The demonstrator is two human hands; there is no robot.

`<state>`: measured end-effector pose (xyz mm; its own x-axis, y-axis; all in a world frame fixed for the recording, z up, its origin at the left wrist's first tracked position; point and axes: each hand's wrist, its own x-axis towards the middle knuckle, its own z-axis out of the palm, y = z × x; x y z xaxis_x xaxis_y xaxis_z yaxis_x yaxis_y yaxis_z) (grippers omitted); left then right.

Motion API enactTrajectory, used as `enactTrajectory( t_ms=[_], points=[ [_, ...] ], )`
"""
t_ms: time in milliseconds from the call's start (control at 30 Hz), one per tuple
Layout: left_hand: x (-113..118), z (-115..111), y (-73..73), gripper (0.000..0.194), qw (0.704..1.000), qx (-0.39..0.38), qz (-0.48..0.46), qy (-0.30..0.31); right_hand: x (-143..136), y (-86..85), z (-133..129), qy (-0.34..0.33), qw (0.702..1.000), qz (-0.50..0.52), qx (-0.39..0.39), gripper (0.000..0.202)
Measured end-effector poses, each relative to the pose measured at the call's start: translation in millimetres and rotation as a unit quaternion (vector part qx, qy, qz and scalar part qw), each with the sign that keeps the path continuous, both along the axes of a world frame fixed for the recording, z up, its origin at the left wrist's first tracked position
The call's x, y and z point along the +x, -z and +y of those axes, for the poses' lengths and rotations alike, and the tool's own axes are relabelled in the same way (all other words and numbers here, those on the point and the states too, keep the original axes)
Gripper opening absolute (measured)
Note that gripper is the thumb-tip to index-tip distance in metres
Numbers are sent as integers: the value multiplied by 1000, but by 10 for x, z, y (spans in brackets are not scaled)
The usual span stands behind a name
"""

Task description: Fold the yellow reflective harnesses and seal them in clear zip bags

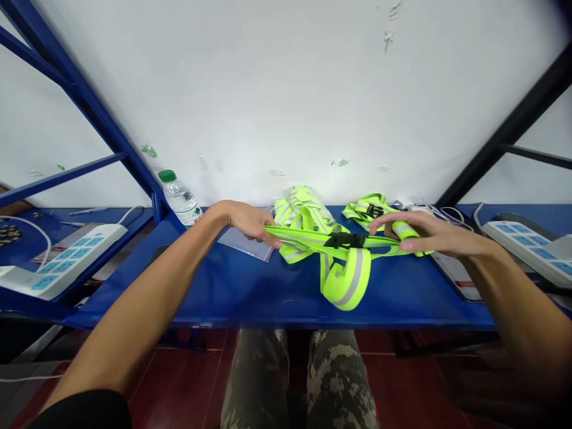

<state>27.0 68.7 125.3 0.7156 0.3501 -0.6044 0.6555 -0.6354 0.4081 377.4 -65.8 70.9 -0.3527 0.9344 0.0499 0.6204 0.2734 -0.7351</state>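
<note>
A neon yellow strap (353, 279) with a grey reflective stripe is stretched between my two hands above the blue table, a loop of it hanging down in the middle. My left hand (251, 224) pinches its left end between thumb and fingers. At the other end, my right hand (422, 233) has its thumb and fingers closed round a folded part of the strap. A black buckle (344, 240) sits on the stretched part, between the hands. Behind lies a pile of similar straps (304, 205), partly in clear plastic, and another bundle (364, 208) is near my right hand.
A water bottle with a green cap (181, 199) leans at the back left. A clear plastic bag (245, 243) lies on the blue table (268, 298). White power strips (67, 259) flank the table, beside metal frame posts. A flat tablet-like object (460, 275) lies at the right.
</note>
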Motion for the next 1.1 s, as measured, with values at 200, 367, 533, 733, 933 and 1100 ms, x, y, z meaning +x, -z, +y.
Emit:
enactTrajectory(
  t_ms=[200,367,533,733,933,1100],
  points=[
    [107,36,-64,68,991,119,38,-54,-272,85,95,67,909,-409,54,24],
    [354,247,-653,72,815,515,-93,-248,-206,-700,580,285,850,-400,191,26],
    [309,213,-1072,66,642,670,-256,-270,-167,-1416,638,390,689,-247,559,34],
    [-9,-24,155,54,755,612,-133,-195,-165,-138,384,259,841,-330,341,42],
    [-159,-370,1292,74,892,439,-80,-79,-181,1025,92,92,952,-275,102,39],
    [140,-703,1355,90,872,450,-183,-55,-278,954,-88,63,987,-149,2,59]
  ],
)
